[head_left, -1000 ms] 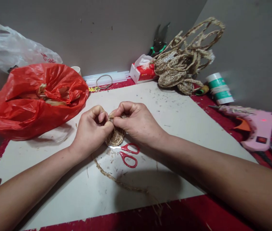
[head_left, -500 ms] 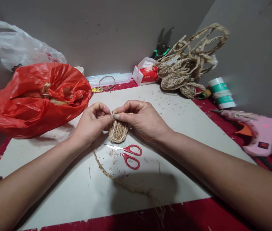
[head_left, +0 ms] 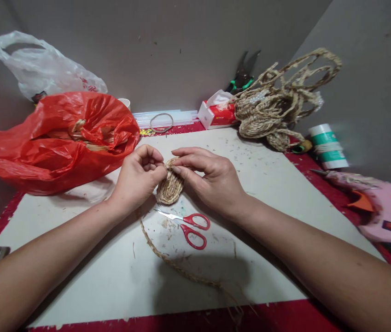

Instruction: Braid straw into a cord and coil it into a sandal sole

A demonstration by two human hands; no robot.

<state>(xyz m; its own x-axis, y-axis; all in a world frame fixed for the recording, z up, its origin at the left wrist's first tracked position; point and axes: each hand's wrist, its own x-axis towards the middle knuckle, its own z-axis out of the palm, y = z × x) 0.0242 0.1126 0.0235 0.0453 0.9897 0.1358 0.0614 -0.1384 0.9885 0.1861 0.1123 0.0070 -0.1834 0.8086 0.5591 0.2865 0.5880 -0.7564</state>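
A small oval coil of braided straw [head_left: 170,188] is held up between my two hands, over the white board. My left hand [head_left: 140,175] pinches its upper left edge with thumb and forefinger. At its upper right edge, the thumb and forefinger of my right hand [head_left: 212,180] grip the coil, the other fingers extended. A loose straw braid [head_left: 167,262] trails from below my left hand across the board, its frayed end near the front edge. Scissors with red handles [head_left: 193,228] lie just below the coil, blades pointing left.
A red plastic bag [head_left: 60,143] with straw inside stands at left. Behind are a tissue pack [head_left: 218,113], pruning shears [head_left: 243,74] and a heap of braided cord [head_left: 271,110]. At right lie a green-and-white roll [head_left: 329,145] and a pink glue gun [head_left: 385,207]. Fibre scraps dot the board [head_left: 88,276].
My right hand's fingers have spread and lifted slightly, with its thumb and forefinger still at the coil. The whole view has shifted, so things appear a little further right.
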